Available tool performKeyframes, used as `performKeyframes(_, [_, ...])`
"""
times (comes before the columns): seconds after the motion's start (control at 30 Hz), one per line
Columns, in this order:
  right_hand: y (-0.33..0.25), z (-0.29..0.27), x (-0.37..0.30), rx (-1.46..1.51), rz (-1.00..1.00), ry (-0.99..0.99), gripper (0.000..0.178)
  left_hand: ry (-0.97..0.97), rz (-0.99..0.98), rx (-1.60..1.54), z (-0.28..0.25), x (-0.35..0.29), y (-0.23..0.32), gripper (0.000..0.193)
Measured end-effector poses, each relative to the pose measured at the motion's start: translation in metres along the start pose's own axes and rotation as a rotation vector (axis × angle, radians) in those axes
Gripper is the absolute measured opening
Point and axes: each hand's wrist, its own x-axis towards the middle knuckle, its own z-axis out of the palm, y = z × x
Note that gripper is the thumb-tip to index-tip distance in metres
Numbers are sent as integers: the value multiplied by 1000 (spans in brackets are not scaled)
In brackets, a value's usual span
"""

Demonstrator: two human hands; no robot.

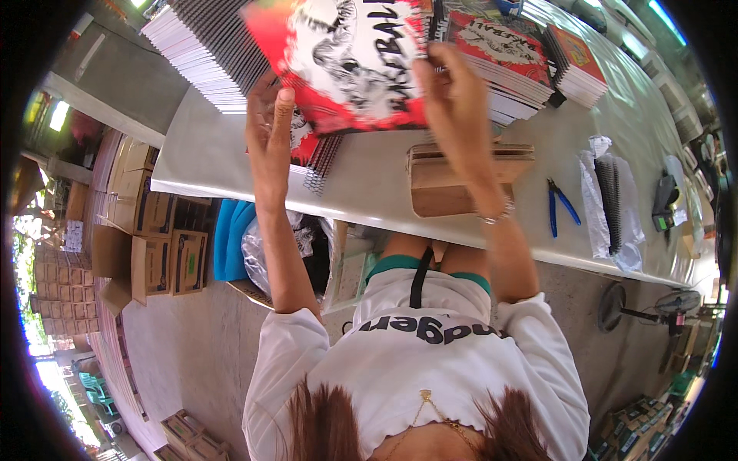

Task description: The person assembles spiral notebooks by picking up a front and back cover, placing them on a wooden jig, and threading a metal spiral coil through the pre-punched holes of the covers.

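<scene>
A notebook (354, 65) with a red and white cover and black lettering is held up over the table, tilted and slightly blurred. My right hand (459, 100) grips its right edge, thumb on the near side. At its lower left edge is my left hand (269, 134), thumb stretched up and fingers apart, not plainly gripping it. Beneath, partly hidden, lies another red-covered notebook (304, 146) above black spiral coils (323, 163). Below my right wrist, a brown wooden or cardboard block (438, 201) sits at the table's near edge.
Tall coil-bound stacks (204, 65) stand back left; red-covered stacks (500, 58) stand back right. Blue-handled pliers (563, 207) and wrapped black coils (610, 200) lie on the right of the table (223, 157). Cardboard boxes (154, 215) and a plastic-lined box (265, 250) are below left.
</scene>
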Motion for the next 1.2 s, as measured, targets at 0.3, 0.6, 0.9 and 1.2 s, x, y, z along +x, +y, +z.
performKeyframes(0.3, [40, 149, -49, 474, 618, -76, 52, -155, -313, 407, -103, 58, -123, 39])
performKeyframes(0.6, [47, 115, -51, 220, 438, -246, 81, -231, 40, 1063, -130, 31, -167, 34])
performKeyframes(0.9, [63, -59, 41, -190, 251, -76, 67, -77, -132, 832, -111, 12, -163, 31])
performKeyframes(1.2, [247, -188, 106, -661, 537, 150, 57, -16, -91, 1013, -102, 18, -163, 32])
